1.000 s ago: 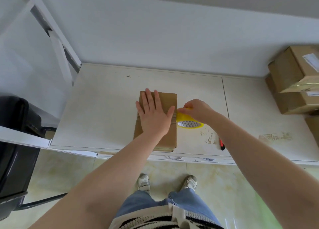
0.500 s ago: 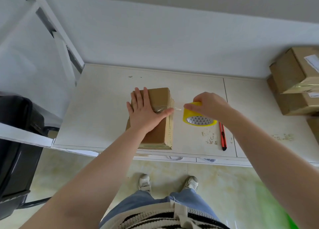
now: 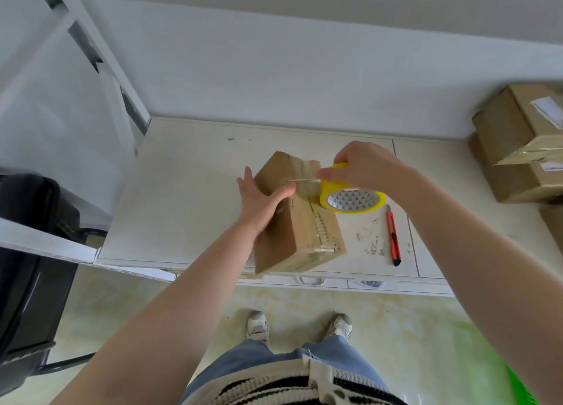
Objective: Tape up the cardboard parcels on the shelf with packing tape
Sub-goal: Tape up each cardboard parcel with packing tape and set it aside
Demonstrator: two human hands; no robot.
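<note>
The parcel [image 3: 300,221] is sitting on the shelf [image 3: 189,197], the tape roll [image 3: 350,198] touching its right side, a cutter [image 3: 393,235] lying further right.

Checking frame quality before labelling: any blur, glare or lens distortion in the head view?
Head view: even, soft light, faint shadows; strong wide-angle bending along the shelf edge and wall; stacked boxes at the right edge smeared; parcel, tape roll, left hand and right hand fairly sharp; glossy sheen on the parcel's tape; green flare bottom right.
</note>
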